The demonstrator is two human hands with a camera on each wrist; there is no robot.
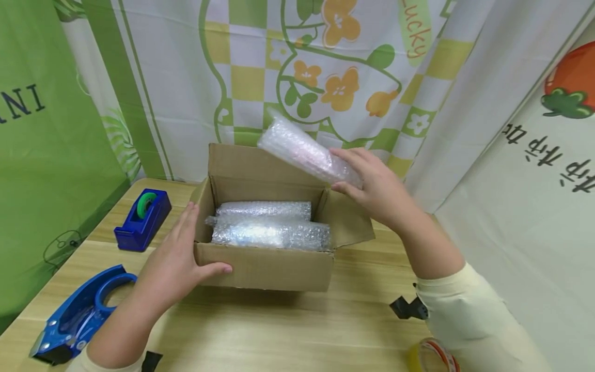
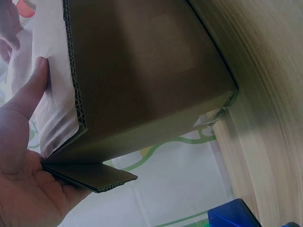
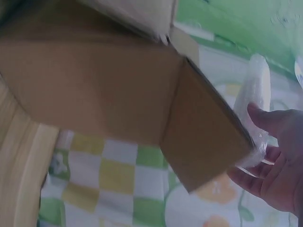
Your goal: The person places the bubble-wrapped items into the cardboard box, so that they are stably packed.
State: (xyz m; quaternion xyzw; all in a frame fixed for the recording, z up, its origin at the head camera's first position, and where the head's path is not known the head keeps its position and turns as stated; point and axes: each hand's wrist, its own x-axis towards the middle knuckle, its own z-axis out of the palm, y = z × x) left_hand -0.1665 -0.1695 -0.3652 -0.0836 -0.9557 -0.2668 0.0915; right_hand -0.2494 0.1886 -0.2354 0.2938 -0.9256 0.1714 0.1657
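An open cardboard box (image 1: 265,269) stands on the table, holding two bubble-wrapped bundles, a rear one (image 1: 265,208) and a front one (image 1: 274,233). My left hand (image 1: 172,261) grips the box's left front corner; in the left wrist view its thumb lies along a cardboard flap (image 2: 59,94), fingers behind the side flap. Above the box's right rear corner, my right hand (image 1: 383,194) holds a third bubble-wrapped bundle (image 1: 302,150) by one end, tilted with its far end higher. In the right wrist view this bundle (image 3: 258,85) shows partly behind the box's right flap (image 3: 203,132).
At the table's left stand a blue tape dispenser (image 1: 155,217) with green tape and a blue hand-held tape gun (image 1: 76,315). A roll of yellow tape (image 1: 420,356) lies at the right front, partly hidden by the sleeve. A patterned curtain (image 1: 253,82) hangs behind the table.
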